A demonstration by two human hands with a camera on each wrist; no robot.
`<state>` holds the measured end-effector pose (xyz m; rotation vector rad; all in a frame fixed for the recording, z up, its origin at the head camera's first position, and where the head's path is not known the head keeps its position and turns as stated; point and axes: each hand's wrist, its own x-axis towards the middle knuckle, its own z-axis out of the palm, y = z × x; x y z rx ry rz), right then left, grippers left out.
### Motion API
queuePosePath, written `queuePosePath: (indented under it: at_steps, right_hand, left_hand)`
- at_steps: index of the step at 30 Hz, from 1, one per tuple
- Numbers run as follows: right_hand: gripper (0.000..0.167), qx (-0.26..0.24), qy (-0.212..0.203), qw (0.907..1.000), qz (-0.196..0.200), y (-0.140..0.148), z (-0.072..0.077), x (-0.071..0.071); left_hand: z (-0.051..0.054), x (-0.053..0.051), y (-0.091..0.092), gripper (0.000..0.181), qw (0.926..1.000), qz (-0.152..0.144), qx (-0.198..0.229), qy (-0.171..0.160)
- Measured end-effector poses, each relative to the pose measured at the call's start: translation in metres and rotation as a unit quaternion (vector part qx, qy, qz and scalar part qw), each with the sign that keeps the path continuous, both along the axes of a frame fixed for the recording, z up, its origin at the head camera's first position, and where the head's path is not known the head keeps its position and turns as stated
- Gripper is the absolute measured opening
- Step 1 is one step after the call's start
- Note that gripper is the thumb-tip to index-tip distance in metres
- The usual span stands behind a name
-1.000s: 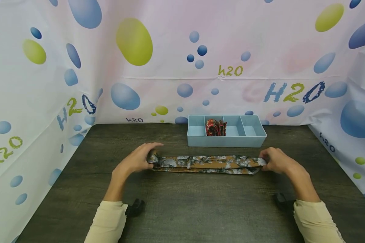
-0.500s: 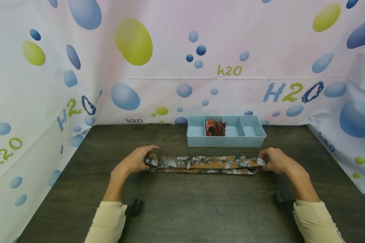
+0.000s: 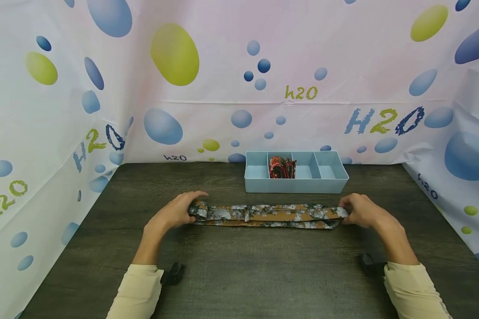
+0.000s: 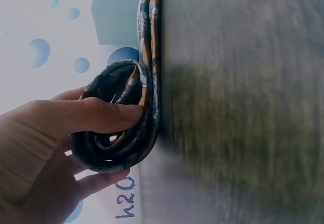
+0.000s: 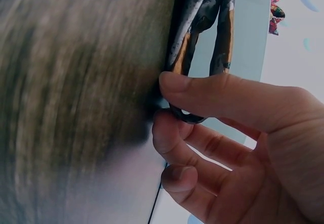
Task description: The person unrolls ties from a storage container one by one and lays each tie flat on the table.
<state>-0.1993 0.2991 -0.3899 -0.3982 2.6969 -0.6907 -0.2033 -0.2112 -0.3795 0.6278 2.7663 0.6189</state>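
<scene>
A floral necktie [image 3: 279, 213] in ochre, white and dark green lies in folded layers across the dark table. Its left end is coiled into a loose roll [image 4: 114, 161], which the left hand [image 3: 174, 211] grips, thumb across the coil's side and fingers around the far side. At the other end the right hand [image 3: 365, 212] pinches the folded edge between thumb and fingertips; the right wrist view shows the layers [image 5: 223, 37] standing apart above that thumb. A narrow loop crosses the tie near its middle.
Behind the tie stands a light blue divided box [image 3: 297, 186] with a rolled red patterned tie [image 3: 277, 167] in one of its compartments. A printed curtain [image 3: 223, 66] with coloured ovals hangs along the back and sides of the table [image 3: 243, 274].
The left hand and the rolled end have shifted slightly left, mostly in the earlier half second. The right hand keeps its pinch in nearly the same place.
</scene>
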Motion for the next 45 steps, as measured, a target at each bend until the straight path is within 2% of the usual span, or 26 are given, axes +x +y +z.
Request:
queuePosePath:
  at_steps: [6, 14, 29, 39, 45]
  right_hand:
    - [0.020, 0.000, -0.006, 1.0000, -0.004, 0.000, 0.000, 0.000]
    - [0.020, 0.000, 0.002, 1.0000, 0.002, 0.000, -0.001, 0.000]
    - [0.020, 0.005, 0.011, 0.9999, 0.007, 0.001, -0.001, -0.001]
    - [0.021, 0.003, 0.009, 0.9999, 0.003, 0.001, -0.002, -0.001]
    - [0.021, 0.005, 0.018, 0.9998, 0.011, 0.002, -0.002, -0.001]
  left_hand:
    - [0.000, 0.001, -0.001, 0.072, 1.0000, 0.001, 0.007, -0.001]
    - [-0.001, 0.001, 0.001, 0.071, 0.9993, -0.020, 0.031, 0.011]
    - [-0.003, 0.001, -0.001, 0.070, 0.9997, -0.014, 0.018, 0.013]
    - [0.005, 0.003, -0.013, 0.078, 0.9992, 0.023, -0.014, 0.028]
    - [0.007, 0.001, -0.015, 0.075, 0.9987, 0.029, -0.026, 0.034]
